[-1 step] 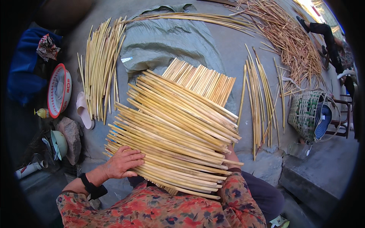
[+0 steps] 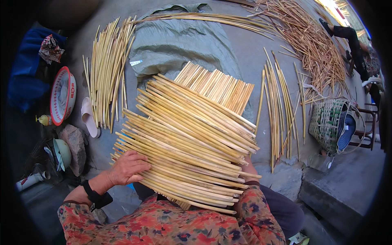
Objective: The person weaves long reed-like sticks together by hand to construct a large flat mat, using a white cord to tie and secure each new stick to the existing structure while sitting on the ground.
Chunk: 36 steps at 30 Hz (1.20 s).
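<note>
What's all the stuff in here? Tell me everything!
Long sticks: many, yellow, middle
Short sticks: many, pale yellow, just beyond
Floor sticks: many, yellow, left, right and far
Stalk heap: one, brown, far right
Sheet: one, grey, far middle
Basin: one, white and red, left
Slipper: one, pale pink, beside basin
Stone: one, brownish, left
Bowl shape: one, pale green, left
Bottle: one, yellow, left
Pipe: one, white, lower left
Cloth: one, blue, far left
Basket: one, green and white, right
Stool: one, reddish, behind basket
Other person: one, black trousers, far right
Wristband: one, black, lower left
Shirt: one, red flowered, bottom
Left hand: one, on long sticks
Right hand: hidden
</note>
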Each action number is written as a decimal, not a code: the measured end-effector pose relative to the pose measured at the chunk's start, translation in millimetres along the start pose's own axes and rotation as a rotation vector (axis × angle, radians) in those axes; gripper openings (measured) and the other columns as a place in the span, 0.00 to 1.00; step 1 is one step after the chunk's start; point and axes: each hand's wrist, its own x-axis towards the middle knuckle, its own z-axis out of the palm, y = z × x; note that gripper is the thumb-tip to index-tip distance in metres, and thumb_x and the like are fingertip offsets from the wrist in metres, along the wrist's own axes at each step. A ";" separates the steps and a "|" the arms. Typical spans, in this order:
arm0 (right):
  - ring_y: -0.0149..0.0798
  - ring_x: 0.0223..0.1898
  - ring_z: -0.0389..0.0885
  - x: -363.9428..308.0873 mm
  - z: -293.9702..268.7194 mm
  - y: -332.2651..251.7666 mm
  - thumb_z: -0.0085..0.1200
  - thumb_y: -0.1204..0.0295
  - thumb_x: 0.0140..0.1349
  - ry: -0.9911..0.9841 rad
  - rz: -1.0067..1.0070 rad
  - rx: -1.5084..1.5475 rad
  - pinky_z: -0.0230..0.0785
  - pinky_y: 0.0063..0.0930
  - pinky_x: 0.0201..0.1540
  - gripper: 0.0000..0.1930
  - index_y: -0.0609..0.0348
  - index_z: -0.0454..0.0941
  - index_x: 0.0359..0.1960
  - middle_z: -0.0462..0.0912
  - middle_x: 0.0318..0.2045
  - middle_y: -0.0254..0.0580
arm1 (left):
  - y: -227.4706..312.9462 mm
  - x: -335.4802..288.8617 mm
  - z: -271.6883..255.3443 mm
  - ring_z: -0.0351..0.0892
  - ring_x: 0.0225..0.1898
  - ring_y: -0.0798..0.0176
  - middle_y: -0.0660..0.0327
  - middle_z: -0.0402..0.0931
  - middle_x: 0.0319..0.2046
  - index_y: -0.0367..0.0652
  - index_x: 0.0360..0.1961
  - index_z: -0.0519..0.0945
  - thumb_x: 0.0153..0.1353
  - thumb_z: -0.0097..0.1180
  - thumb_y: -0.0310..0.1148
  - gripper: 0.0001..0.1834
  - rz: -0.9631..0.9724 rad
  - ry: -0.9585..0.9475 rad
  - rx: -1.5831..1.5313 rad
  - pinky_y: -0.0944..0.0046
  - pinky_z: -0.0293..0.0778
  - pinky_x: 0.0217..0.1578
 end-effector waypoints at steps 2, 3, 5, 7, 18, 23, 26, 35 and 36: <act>0.39 0.44 0.81 -4.6 -0.9 -1.5 0.51 0.69 0.64 0.005 0.033 0.041 0.73 0.31 0.47 0.13 0.58 0.78 0.48 0.83 0.42 0.46 | -27.7 37.4 -15.2 0.77 0.43 0.48 0.56 0.79 0.37 0.40 0.39 0.79 0.61 0.52 0.36 0.12 -0.145 0.298 0.067 0.53 0.70 0.45; 0.39 0.44 0.81 -5.0 -3.2 0.1 0.51 0.69 0.64 0.012 0.047 0.059 0.73 0.31 0.47 0.13 0.58 0.78 0.48 0.83 0.42 0.46 | -46.1 66.4 -14.5 0.76 0.47 0.48 0.55 0.78 0.40 0.38 0.41 0.78 0.60 0.53 0.32 0.11 -0.188 0.361 0.159 0.52 0.69 0.49; 0.39 0.43 0.81 -5.0 -12.9 11.8 0.51 0.69 0.64 0.035 0.081 0.087 0.73 0.30 0.46 0.13 0.58 0.78 0.48 0.83 0.41 0.46 | -82.2 132.6 -2.7 0.60 0.64 0.49 0.53 0.67 0.58 0.41 0.56 0.70 0.62 0.51 0.33 0.20 -0.224 0.360 0.288 0.49 0.55 0.62; 0.38 0.43 0.82 -2.0 -33.3 31.6 0.51 0.69 0.64 0.086 0.084 0.084 0.74 0.30 0.46 0.13 0.58 0.78 0.47 0.83 0.41 0.45 | -104.0 187.1 16.0 0.49 0.70 0.53 0.55 0.57 0.66 0.43 0.63 0.63 0.66 0.47 0.37 0.26 -0.307 0.270 0.334 0.47 0.43 0.67; 0.38 0.30 0.78 1.7 -105.1 20.9 0.59 0.73 0.57 0.249 -0.351 -0.840 0.70 0.28 0.33 0.06 0.60 0.81 0.36 0.79 0.29 0.39 | -121.6 209.5 78.8 0.48 0.71 0.57 0.59 0.57 0.67 0.45 0.65 0.61 0.68 0.41 0.41 0.26 -0.243 0.139 0.432 0.45 0.37 0.69; 0.47 0.35 0.77 48.6 14.6 7.4 0.60 0.71 0.54 0.099 -0.622 -0.985 0.71 0.36 0.38 0.05 0.57 0.80 0.30 0.77 0.28 0.42 | -119.8 210.8 77.7 0.49 0.71 0.58 0.60 0.58 0.67 0.46 0.65 0.63 0.69 0.40 0.41 0.25 -0.241 0.149 0.430 0.44 0.38 0.69; 0.47 0.34 0.76 57.3 29.0 7.9 0.60 0.73 0.53 0.083 -0.588 -0.916 0.70 0.37 0.39 0.04 0.58 0.79 0.29 0.76 0.27 0.43 | -118.5 214.2 76.0 0.48 0.71 0.58 0.61 0.58 0.67 0.48 0.65 0.64 0.69 0.40 0.41 0.24 -0.253 0.138 0.436 0.44 0.37 0.69; 0.45 0.33 0.75 60.9 26.9 12.3 0.61 0.77 0.51 0.059 -0.790 -0.965 0.69 0.35 0.36 0.05 0.62 0.77 0.27 0.75 0.26 0.42 | -116.8 219.5 80.0 0.49 0.70 0.59 0.63 0.60 0.66 0.48 0.65 0.64 0.69 0.39 0.41 0.24 -0.278 0.149 0.400 0.45 0.36 0.70; 0.45 0.32 0.75 62.0 27.4 11.3 0.61 0.77 0.51 0.062 -0.782 -0.925 0.68 0.35 0.35 0.05 0.62 0.76 0.27 0.75 0.25 0.42 | -117.4 219.9 80.2 0.50 0.70 0.59 0.63 0.60 0.66 0.47 0.65 0.64 0.69 0.39 0.41 0.24 -0.276 0.152 0.378 0.45 0.36 0.70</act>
